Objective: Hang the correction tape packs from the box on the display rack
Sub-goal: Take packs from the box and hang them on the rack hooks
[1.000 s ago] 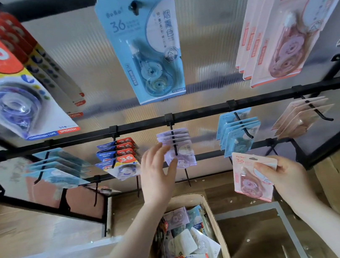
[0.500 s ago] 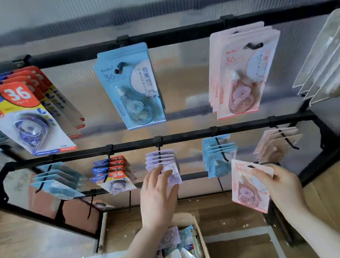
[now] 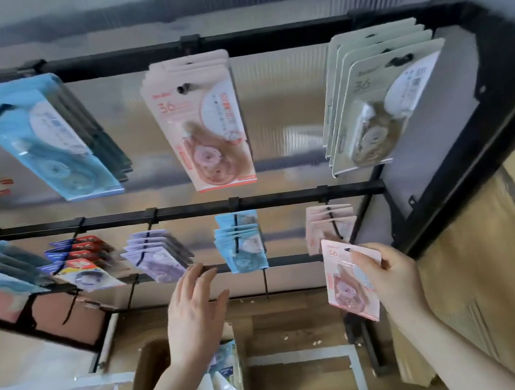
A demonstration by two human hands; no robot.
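Correction tape packs in mixed colours still filled the open brown cardboard box [image 3: 149, 374] nearest me, so I judged plenty was left to hang. My right hand [image 3: 392, 278] pinched a pink carded correction tape pack [image 3: 341, 282], printed "36", just below the pink row on the black metal display rack [image 3: 185, 211]. My left hand [image 3: 193, 311] was spread, holding nothing, near the purple packs [image 3: 155, 257]. Farther up, hooks already carried blue, pink and pale green packs [image 3: 379, 100], each marked "36"; finer print was unreadable.
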